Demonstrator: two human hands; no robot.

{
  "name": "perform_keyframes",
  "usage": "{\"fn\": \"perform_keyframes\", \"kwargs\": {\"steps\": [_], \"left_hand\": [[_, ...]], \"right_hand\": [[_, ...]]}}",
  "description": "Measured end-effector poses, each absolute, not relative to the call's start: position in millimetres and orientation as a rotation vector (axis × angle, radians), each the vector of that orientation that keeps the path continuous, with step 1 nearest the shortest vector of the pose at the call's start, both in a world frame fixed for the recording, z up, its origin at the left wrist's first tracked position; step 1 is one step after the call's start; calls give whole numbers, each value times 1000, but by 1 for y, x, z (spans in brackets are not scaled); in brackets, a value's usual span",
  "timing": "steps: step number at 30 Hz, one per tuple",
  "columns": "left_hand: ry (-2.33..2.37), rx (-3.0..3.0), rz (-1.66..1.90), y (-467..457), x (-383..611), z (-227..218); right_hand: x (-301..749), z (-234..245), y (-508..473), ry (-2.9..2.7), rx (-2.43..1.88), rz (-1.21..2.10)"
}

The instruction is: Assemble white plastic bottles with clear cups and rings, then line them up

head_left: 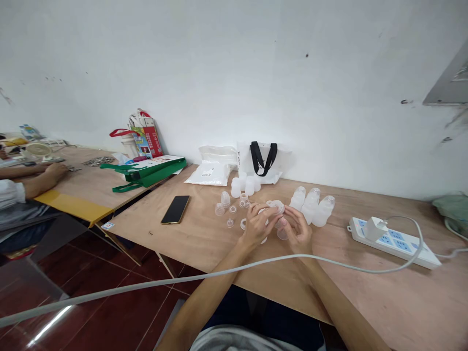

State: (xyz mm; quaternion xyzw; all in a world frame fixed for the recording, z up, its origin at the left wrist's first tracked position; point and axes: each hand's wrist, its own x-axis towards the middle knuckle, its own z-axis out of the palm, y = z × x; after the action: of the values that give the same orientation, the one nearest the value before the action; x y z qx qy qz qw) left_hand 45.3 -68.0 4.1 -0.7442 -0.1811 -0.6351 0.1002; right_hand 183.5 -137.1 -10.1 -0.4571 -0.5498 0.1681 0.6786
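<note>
My left hand (257,225) and my right hand (299,228) meet over the table, fingers closed on a translucent bottle collar (278,205); fingers partly cover it, so its details are hidden. A clear dome-like piece (282,235) shows just under them. To the left lie a bottle nipple (230,222), a small ring (233,209) and clear caps (225,198). Several frosted bottle bodies (250,186) stand behind these. On the right, close to my right hand, several frosted bottles with clear caps (312,208) stand together.
A white cable (175,280) crosses in front of my forearms from a power strip (395,241). A phone (175,209) lies left. White packages (212,168) and a black-handled bag (263,161) are against the wall. Another person's hands (54,173) rest at the neighbouring table, near a green bag (153,173).
</note>
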Motion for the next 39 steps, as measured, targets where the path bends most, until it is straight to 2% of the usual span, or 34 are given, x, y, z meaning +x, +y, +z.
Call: {"fn": "perform_keyframes", "kwargs": {"steps": [7,13,20,28,39], "left_hand": [[-600,-2353,-1638,-67,47,7],[-463,-2532,-1608,-75,47,11],[-391,-2558,-1800,-73,44,10],[-358,-2425,-1898,-71,47,12],[-844,-2171,-2293,-38,7,22]], "right_hand": [[184,1,-134,-1032,-982,477],[186,6,-133,-999,-983,495],[184,6,-134,-1089,-961,607],[184,5,-130,-1135,-993,526],[198,-15,-112,-1069,-1118,452]]}}
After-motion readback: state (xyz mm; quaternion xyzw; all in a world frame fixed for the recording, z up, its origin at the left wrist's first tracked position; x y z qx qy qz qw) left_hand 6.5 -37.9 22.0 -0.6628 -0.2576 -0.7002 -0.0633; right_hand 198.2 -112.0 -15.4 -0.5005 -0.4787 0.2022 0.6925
